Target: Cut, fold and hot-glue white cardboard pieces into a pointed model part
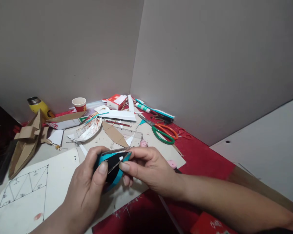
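Between my two hands is a small boat-shaped paper model (114, 165), turquoise outside and black inside, with brown cardboard edges and a tiny white patch. My left hand (86, 185) wraps its left side, thumb pressed on the near rim. At the pointed right end, my right hand (156, 170) pinches the edge between thumb and forefinger. Part of the model's underside is hidden by the fingers. Just beyond the hands lie a brown cardboard piece (114, 134) and a clear ruler (127, 130). Scissors (163, 134) with green and orange handles rest to the right.
At left stand a cardboard boat (26, 146) and a yellow bottle (40, 106). A paper cup (79, 103), a red-and-white box (116, 102) and a glue stick (143, 107) are near the walls. A sheet with a line drawing (34, 201) lies at front left.
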`<state>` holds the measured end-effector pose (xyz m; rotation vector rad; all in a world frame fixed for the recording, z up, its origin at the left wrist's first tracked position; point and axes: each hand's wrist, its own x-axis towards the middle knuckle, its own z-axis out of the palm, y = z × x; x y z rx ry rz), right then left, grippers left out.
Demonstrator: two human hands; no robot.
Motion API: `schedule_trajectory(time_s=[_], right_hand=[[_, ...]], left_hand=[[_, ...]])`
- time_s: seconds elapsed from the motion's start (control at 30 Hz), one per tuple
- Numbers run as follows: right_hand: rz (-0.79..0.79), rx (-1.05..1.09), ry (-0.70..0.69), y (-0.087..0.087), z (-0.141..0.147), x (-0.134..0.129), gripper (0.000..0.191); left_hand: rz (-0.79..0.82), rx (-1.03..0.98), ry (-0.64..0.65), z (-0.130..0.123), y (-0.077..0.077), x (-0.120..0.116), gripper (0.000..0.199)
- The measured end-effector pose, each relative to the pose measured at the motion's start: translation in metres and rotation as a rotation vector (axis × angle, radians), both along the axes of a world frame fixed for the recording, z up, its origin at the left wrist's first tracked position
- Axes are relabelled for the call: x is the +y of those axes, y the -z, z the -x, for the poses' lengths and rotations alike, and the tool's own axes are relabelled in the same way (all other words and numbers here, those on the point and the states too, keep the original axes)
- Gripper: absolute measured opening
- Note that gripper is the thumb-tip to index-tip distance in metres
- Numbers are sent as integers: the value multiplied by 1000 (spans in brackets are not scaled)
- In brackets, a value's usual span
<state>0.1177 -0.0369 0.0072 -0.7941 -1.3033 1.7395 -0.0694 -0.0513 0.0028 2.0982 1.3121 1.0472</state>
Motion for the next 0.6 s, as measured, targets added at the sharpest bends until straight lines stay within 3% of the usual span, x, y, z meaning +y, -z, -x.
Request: schedule_trajectory(time_s=[0.33, 0.6], right_hand=[[30, -36, -5, -5, -1, -1, 36], [38, -9, 19, -11, -1, 2, 37]], left_hand=[[-97, 65, 29, 0, 3, 3, 30], [-42, 22, 60, -2, 1, 2, 29]])
